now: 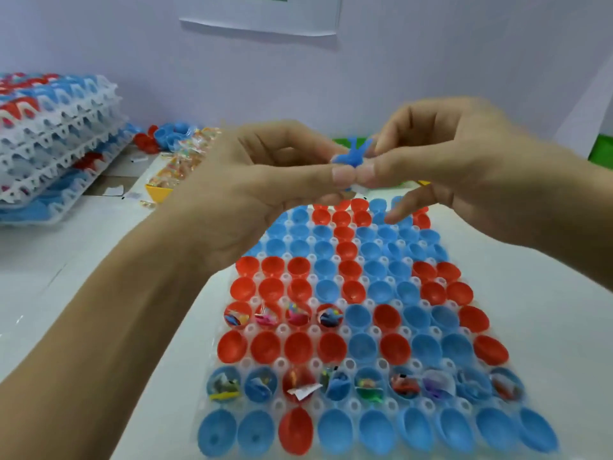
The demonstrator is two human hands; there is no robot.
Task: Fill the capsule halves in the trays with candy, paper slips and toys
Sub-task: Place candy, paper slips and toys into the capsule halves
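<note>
Pale wall behind, white table (66, 267) below. Clear tray (391, 356) centre, red and blue capsule halves (265, 346) in rows; nearer row of nine filled, four more filled left-middle, rest empty. Tray stack (49, 134) far left; candy bin (172, 167) beyond tray. Left hand (252, 180) and right hand (464, 167) both pinch blue toy (351, 154) above tray's far end. Judgement: separate toy cleanly, drop into next empty half; room ample, keep wrists off filled rows.
</note>
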